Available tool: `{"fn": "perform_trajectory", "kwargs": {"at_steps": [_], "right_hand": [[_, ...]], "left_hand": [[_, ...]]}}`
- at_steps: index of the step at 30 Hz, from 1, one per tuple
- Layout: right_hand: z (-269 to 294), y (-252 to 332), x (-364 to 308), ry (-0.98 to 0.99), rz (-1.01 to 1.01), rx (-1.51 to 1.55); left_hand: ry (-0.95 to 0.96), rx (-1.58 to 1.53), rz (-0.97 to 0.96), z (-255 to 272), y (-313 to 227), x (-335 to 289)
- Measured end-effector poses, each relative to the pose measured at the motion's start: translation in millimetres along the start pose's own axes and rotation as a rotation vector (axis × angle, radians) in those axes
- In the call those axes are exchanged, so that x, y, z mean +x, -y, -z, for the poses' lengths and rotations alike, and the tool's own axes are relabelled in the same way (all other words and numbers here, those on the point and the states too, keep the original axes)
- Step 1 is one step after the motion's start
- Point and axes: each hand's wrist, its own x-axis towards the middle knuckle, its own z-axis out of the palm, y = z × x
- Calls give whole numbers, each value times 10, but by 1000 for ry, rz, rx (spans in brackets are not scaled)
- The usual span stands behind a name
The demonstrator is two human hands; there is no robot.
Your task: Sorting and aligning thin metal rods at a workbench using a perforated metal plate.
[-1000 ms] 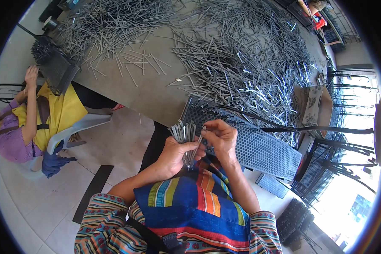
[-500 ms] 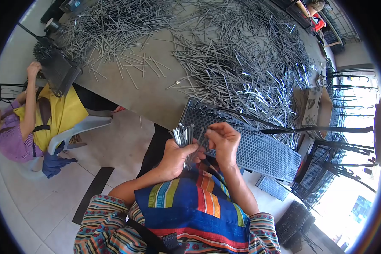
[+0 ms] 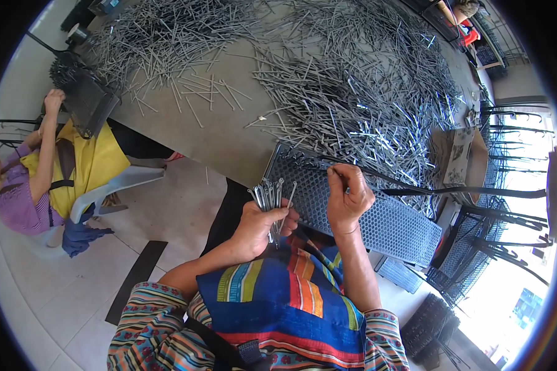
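Bundle of thin grey metal rods w/ flattened tips (image 3: pixel 267 198): approx. upright in your L hand (image 3: pixel 252 227), thumb and fingers wrapped round shafts. Judged light, stiff, prone to slide; hold mid-shaft. Your R hand (image 3: pixel 351 199): raised before dark perforated panel (image 3: pixel 393 227), fingertips pinched; can't tell if anything's held.

At the left, a person (image 3: pixel 21 207) sits on a grey chair (image 3: pixel 120 183), with blue cloth (image 3: pixel 82 237) beside it. A dark strip (image 3: pixel 137 279) lies on the floor (image 3: pixel 167 207).
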Motion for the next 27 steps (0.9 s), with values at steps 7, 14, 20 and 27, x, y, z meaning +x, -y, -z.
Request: {"fn": "perform_trajectory", "kwargs": {"at_steps": [7, 14, 20, 27], "right_hand": [[-12, 29, 5, 57, -21, -45], [-108, 68, 12, 268, 151, -264], [-5, 123, -86, 309, -42, -94], [104, 49, -109, 109, -728, 620]], "left_hand": [[11, -13, -4, 16, 2, 6], [59, -26, -6, 2, 11, 21], [117, -62, 1, -29, -6, 17], [-31, 37, -12, -103, 7, -13]]}}
